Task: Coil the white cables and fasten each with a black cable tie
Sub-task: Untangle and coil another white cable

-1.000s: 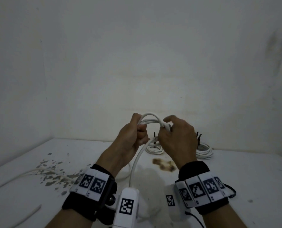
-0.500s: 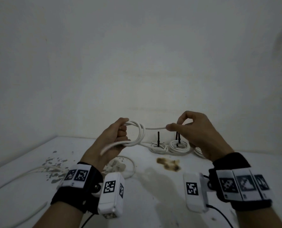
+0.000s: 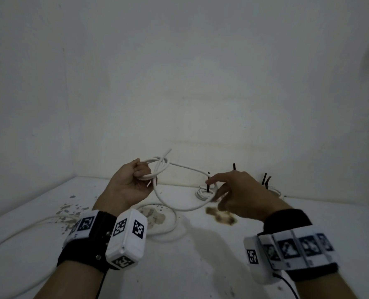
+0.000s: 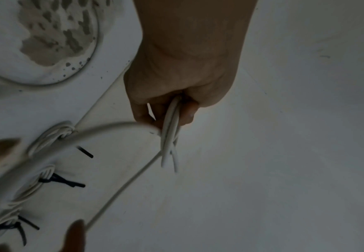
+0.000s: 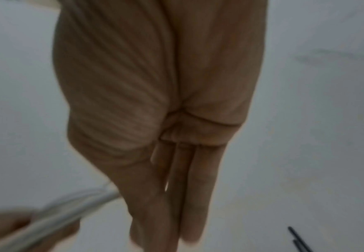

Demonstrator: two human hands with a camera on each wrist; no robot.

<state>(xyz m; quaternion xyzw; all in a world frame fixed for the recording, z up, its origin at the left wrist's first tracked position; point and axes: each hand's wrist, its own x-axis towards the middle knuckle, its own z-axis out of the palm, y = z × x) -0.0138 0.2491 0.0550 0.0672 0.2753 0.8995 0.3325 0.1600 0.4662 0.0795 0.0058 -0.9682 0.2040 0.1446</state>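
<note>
My left hand (image 3: 143, 172) is raised above the table and grips a small coil of white cable (image 3: 158, 168); the left wrist view shows its fingers (image 4: 189, 110) curled round the coil's turns (image 4: 170, 136). From the coil a slack loop (image 3: 185, 209) swings right and down. My right hand (image 3: 218, 190) is by that loop with straight fingers (image 5: 189, 196) and holds nothing; the motion blur hides whether it touches the loop. Several finished coils (image 3: 205, 193) (image 4: 51, 136) with upright black cable ties (image 3: 234, 167) (image 4: 62, 181) lie by the back wall.
A loose white cable (image 3: 17, 231) trails over the white table (image 3: 200, 266) to the left and curls under my left wrist. There is a brown stain (image 3: 220, 216) at the middle and flaked paint (image 3: 71, 210) at the left. Walls close the back and left.
My right hand pinched the cable and pulled it taut to the right; now it has let go, opened and dropped leftward. The cable hangs as a slack loop.
</note>
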